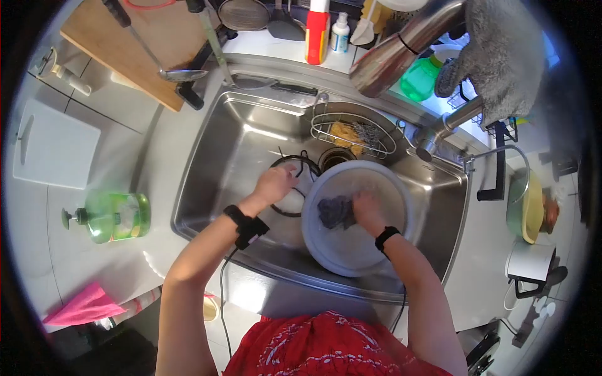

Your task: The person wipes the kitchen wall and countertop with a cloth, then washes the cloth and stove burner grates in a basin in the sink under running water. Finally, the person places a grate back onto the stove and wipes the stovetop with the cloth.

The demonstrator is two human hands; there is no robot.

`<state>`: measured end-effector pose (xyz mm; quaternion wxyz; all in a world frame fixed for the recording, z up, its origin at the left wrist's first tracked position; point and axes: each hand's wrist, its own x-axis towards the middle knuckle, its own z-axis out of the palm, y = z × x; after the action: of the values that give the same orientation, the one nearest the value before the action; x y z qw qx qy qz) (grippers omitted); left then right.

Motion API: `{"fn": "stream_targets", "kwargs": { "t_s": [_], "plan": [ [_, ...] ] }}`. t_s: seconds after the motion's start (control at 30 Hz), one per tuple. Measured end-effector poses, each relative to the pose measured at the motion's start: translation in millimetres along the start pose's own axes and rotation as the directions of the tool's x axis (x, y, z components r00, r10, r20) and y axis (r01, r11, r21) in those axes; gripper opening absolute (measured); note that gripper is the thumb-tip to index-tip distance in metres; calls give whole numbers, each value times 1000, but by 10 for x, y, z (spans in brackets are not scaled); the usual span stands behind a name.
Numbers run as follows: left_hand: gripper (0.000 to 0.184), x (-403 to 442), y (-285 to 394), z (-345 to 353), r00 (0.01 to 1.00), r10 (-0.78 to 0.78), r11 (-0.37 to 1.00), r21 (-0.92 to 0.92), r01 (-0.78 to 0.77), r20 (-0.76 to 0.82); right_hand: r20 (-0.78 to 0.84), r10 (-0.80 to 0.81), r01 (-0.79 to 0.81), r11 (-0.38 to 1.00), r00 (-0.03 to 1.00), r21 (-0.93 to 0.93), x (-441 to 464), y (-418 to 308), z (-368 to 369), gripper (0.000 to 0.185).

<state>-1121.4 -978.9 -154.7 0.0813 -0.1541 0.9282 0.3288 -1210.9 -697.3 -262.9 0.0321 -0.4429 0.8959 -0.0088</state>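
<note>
My left hand (278, 184) is over the left part of the steel sink, with its fingers closed on a thin black metal ring rack (288, 214) with short prongs. The rack lies tilted close to the sink bottom. Inside a round whitish basin (307, 230) on the right side of the sink, my right hand (367, 209) is closed on a dark grey cloth (335, 212). Cloudy water appears to fill the basin, and the fingertips are partly hidden. Black bands circle both wrists.
A wire caddy (321, 133) with a yellow sponge (347, 134) hangs at the sink's back. The faucet (433, 139) reaches in from the right rear. Green soap bottle (119, 217) lies left; a cutting board (119, 47) and ladle (182, 75) are behind it.
</note>
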Motion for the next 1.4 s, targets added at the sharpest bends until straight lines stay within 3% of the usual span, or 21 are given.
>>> {"fn": "stream_targets", "kwargs": {
  "t_s": [0.1,0.3,0.4,0.43,0.53,0.6,0.67,0.7,0.77,0.8,0.87,0.9,0.93,1.0,1.07,1.1,1.13,1.2,1.27,1.33,1.4],
  "plan": [
    [38,-74,237,99,996,73,997,-6,-73,54,332,-243,182,962,911,205,-115,-162,15,15],
    [33,-233,538,312,985,156,988,-19,-155,80,301,75,-104,991,951,82,-84,-25,119,16],
    [34,-323,683,349,977,148,989,-53,-141,154,368,-303,316,948,879,24,-133,-203,100,17],
    [34,-355,765,335,972,129,991,-55,-120,198,242,-182,194,981,953,-24,-130,-107,301,16],
    [37,-397,860,397,950,113,992,-85,-92,290,43,75,-76,997,996,30,16,101,478,18],
    [38,-399,845,506,954,164,983,-122,-137,252,363,-101,115,993,926,-18,-84,-263,141,18],
    [41,-368,802,703,958,167,981,-135,-138,234,364,-366,363,928,856,80,-129,-262,212,19],
    [43,-342,786,770,959,171,980,-143,-141,226,296,-234,238,971,926,21,-113,-154,265,19],
    [48,-321,795,800,963,123,979,-187,-79,239,137,45,-39,998,990,-53,-46,49,350,19],
    [51,-315,796,846,963,103,976,-212,-50,249,275,-2,4,1000,961,-8,-15,0,197,19],
    [56,-322,826,876,957,-126,863,-448,236,262,522,-97,63,995,847,82,27,-35,-130,19],
    [55,-395,962,756,917,-248,724,-570,389,312,267,-158,29,903,951,429,-26,-70,-73,22],
    [54,-429,1049,679,858,-346,541,-666,514,381,238,-135,-20,833,962,554,-23,-2,-46,24],
    [49,-168,523,1348,961,-151,721,-640,268,232,198,-90,-97,633,976,768,-143,-190,-880,29],
    [43,-20,446,1578,943,-155,559,-760,331,296,151,-143,-25,637,978,770,-343,-356,-1358,27],
    [40,0,581,1525,871,-213,271,-830,488,443,128,-171,10,637,977,771,-395,-400,-1488,26],
    [37,-15,671,1462,780,-212,-45,-803,594,588,190,-162,-67,564,968,823,-428,-402,-1521,24],
    [33,-228,806,1185,905,-157,517,-747,417,396,310,-160,-226,400,937,888,-481,-362,-1542,21],
    [30,-380,966,1046,969,-150,643,-724,248,198,266,77,-268,19,961,963,-466,-335,-1593,21],
    [24,-328,1200,1088,953,-303,434,-892,124,-15,286,241,-203,-319,927,926,-430,-380,-1557,23],
    [25,-293,1333,1144,966,-191,637,-771,-15,-177,332,318,-99,-573,888,814,-392,-432,-1388,27]
  ]
}}
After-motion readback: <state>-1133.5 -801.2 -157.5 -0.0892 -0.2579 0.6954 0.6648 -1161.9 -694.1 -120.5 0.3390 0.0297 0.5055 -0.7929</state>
